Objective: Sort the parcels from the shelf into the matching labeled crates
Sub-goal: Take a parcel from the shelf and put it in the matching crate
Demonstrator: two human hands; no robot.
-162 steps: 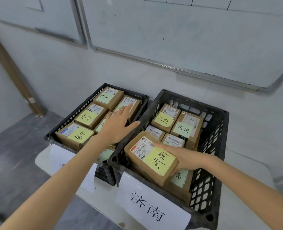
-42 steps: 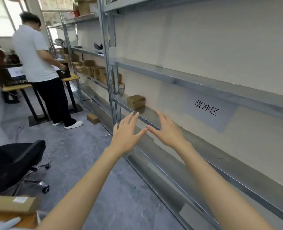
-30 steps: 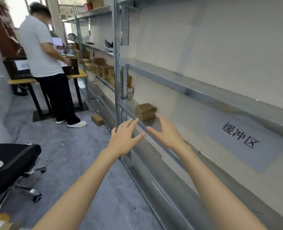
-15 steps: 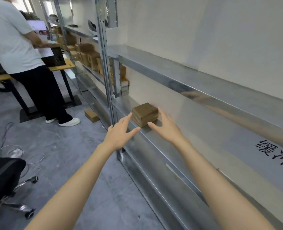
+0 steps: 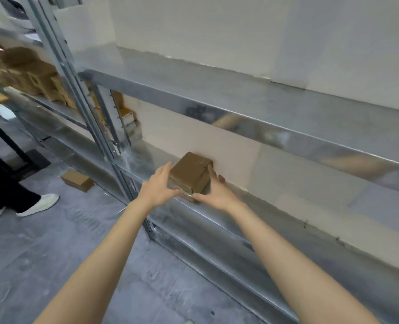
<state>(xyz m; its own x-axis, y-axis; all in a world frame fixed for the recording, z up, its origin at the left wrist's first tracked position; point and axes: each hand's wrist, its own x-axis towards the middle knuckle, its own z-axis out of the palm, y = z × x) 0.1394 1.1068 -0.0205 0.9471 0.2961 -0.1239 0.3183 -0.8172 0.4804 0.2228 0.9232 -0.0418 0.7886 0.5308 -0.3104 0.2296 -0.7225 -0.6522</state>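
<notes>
Two plain brown parcels [image 5: 190,174] lie stacked on the lower metal shelf [image 5: 219,220], close to the wall. My left hand [image 5: 157,187] presses its fingers against the stack's left side. On the right side my right hand [image 5: 213,192] lies with fingers along the box and the thumb at the lower front corner. The stack sits clamped between both hands and rests on the shelf. No label shows on the parcels. No crates are in view.
A steel upright [image 5: 114,146] stands just left of the stack, and an upper shelf [image 5: 240,101] overhangs it. Several more parcels [image 5: 30,73] fill the bay to the left. One box [image 5: 78,180] lies on the floor. Another person's legs and white shoes [image 5: 38,204] are at left.
I have come closer to the shelf. Both hands, held open in the air before the stack half a second ago, now close on its two sides.
</notes>
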